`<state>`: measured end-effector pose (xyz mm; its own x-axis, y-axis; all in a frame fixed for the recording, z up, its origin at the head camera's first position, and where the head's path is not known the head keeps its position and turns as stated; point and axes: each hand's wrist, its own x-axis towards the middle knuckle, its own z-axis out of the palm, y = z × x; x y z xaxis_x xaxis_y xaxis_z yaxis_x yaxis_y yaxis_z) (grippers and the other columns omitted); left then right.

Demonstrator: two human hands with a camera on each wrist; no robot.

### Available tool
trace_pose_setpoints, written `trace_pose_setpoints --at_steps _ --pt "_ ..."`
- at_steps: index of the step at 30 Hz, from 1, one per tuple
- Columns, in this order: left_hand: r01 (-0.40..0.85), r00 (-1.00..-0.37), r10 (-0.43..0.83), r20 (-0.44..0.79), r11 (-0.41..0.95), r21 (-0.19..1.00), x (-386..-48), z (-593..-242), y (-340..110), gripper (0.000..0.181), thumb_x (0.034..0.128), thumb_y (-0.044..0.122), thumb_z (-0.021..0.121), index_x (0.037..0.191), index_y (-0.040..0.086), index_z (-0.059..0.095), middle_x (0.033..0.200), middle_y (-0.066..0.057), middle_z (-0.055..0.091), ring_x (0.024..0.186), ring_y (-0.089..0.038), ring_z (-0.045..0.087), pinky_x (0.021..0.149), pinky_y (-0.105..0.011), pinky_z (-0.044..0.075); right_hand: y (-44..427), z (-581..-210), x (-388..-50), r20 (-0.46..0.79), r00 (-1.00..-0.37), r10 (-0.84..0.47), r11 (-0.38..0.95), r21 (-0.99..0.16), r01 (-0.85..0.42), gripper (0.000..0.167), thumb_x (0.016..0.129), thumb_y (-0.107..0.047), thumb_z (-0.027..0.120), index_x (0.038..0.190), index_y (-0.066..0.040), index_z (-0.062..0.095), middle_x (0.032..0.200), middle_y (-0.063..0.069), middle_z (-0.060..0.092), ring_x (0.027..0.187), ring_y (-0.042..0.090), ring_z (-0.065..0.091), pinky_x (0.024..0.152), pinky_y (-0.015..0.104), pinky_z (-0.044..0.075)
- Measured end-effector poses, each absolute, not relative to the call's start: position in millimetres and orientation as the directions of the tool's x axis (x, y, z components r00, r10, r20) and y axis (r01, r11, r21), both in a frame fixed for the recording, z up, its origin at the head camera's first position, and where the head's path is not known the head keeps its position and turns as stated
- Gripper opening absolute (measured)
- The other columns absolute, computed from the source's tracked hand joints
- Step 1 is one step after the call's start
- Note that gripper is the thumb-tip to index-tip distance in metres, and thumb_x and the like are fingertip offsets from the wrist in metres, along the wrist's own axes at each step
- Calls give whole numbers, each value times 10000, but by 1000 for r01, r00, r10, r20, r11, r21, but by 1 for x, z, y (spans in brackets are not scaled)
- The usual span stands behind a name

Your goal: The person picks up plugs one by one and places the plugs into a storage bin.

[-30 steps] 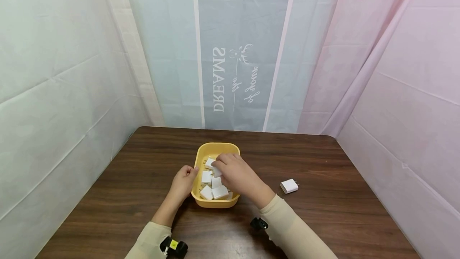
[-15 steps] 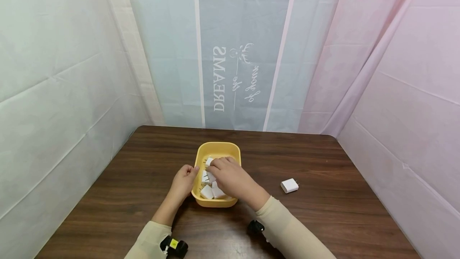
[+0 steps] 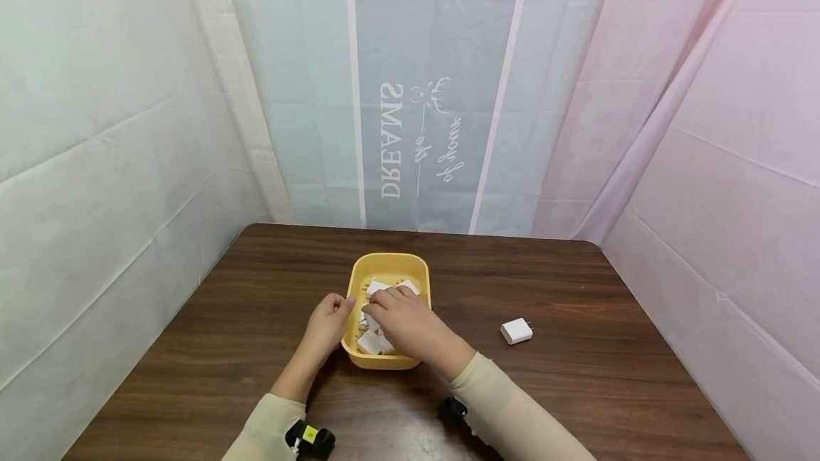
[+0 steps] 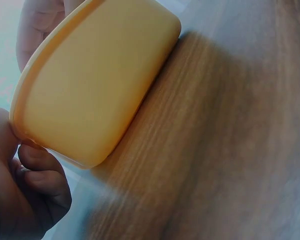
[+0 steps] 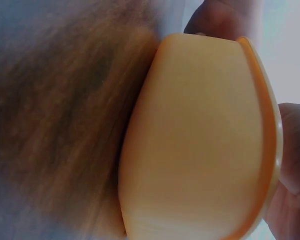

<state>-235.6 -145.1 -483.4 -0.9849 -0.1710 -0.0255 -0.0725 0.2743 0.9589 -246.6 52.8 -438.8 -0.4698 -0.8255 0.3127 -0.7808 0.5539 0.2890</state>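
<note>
A yellow plastic basket [image 3: 391, 363] stands on the table, with several white plug-in chargers inside. My left hand [image 3: 327, 322] pinches its left rim between thumb and curled fingers, as the left wrist view also shows. My right hand [image 3: 413, 322] reaches over the right rim into the basket. Its fingertips pinch a white charger [image 3: 371, 319], partly hidden by the hand. Beyond those fingers lie a charger [image 3: 376, 288] and another charger [image 3: 408, 286] at the far right inside. Nearer, a charger [image 3: 369, 342] lies at the front left. The right hand hides part of the pile.
A single white charger [image 3: 516, 331] lies on the brown wooden table [image 3: 576, 390], right of the basket, its prongs pointing right. Fabric curtains [image 3: 307, 91] hang behind the table and along both sides. Black wrist cameras are strapped to both sleeves.
My right hand has shifted slightly left and nearer inside the basket with a charger at its fingertips. A charger at the far right inside has come into view. My left hand stays on the rim.
</note>
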Motion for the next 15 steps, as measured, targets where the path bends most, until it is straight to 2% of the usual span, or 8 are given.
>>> trace_pose_setpoints --at_steps 9,15 --pt "-57 -985 -173 -4 302 951 -236 -482 -146 284 1071 269 552 950 12 543 710 -23 497 578 -125 499 493 -247 433 48 -442 -246 247 -496 -832 551 277 -787 493 906 -189 794 1370 -193 628 1299 -8 603 1242 179 569 1080 401 456" --pt "-54 -986 -165 -5 298 953 -236 -484 -146 286 1073 267 550 953 7 541 713 -28 500 579 -126 503 489 -250 438 46 -440 -243 241 -505 -829 556 254 -791 468 915 -173 782 1359 -186 637 1275 -6 614 1220 178 580 1062 394 466"
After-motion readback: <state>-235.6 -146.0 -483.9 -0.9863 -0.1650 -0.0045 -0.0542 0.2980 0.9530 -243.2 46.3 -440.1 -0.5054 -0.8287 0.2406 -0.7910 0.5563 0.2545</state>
